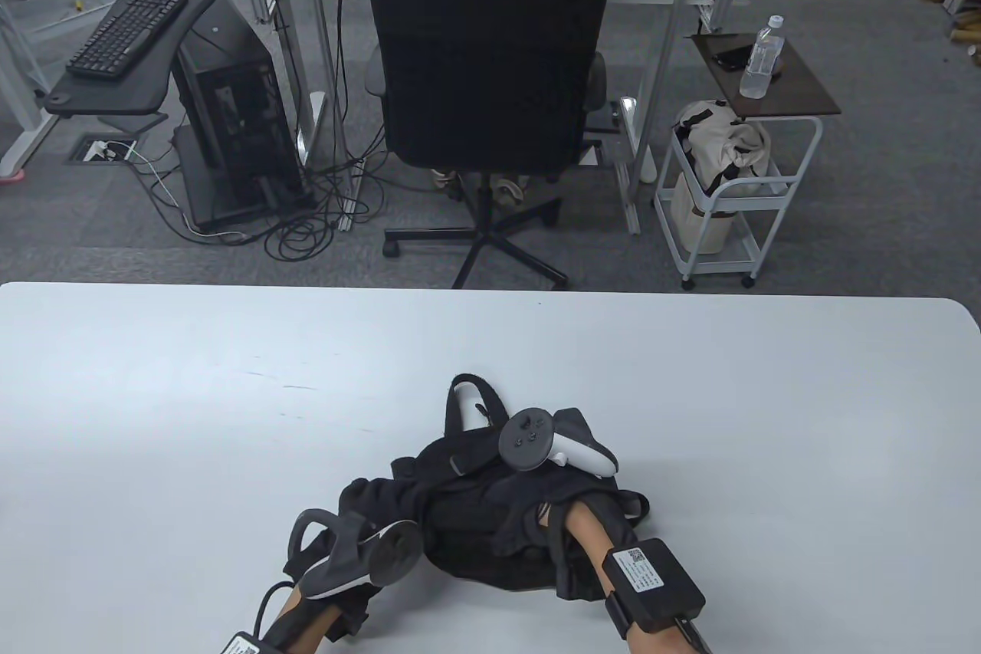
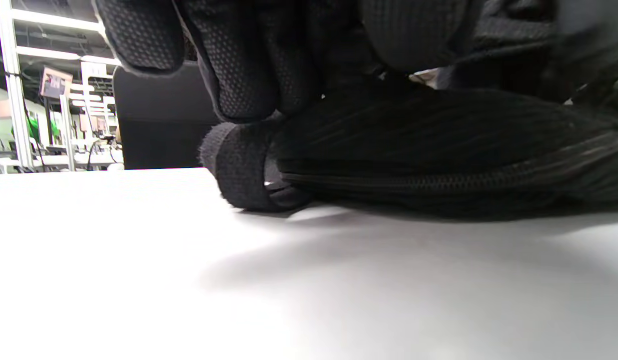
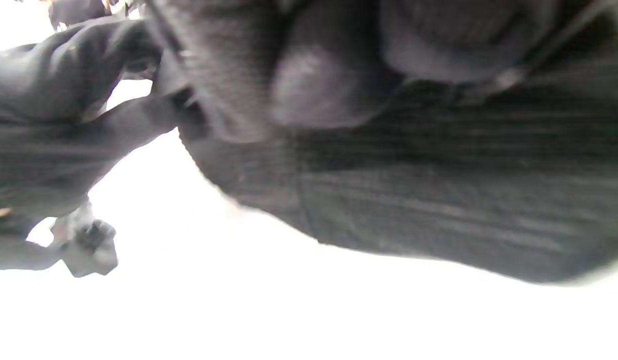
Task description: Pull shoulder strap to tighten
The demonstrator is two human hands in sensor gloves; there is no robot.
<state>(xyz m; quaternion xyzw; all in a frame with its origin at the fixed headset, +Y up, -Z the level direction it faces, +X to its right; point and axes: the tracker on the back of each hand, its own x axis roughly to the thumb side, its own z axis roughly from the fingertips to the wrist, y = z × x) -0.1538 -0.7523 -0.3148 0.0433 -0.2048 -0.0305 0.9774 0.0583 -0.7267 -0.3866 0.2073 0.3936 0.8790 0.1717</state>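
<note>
1. A black backpack [image 1: 490, 516] lies slumped on the white desk [image 1: 191, 393], near its front edge and a little right of the middle.
2. The left hand [image 1: 360, 550] sits at the bag's left side, its tracker tipped toward the bag. From the left wrist view the gloved fingers [image 2: 239, 65] curl down onto a looped end of shoulder strap [image 2: 241, 170] that rests on the desk just beside the bag's zipped edge; they press on top of the strap (a full grip around it I cannot confirm).
3. The right hand [image 1: 556, 447] lies on top of the bag toward its far side, forearm across the fabric. The right wrist view is blurred and filled with dark cloth, so whether this hand is holding anything or lying flat I cannot tell.
4. A thin carry loop [image 1: 471, 397] sticks out from the bag's far end onto bare desk.
5. Beyond the desk stands a black office chair [image 1: 483, 56], with a small white trolley [image 1: 736, 186] to its right holding a water bottle [image 1: 762, 57].
</note>
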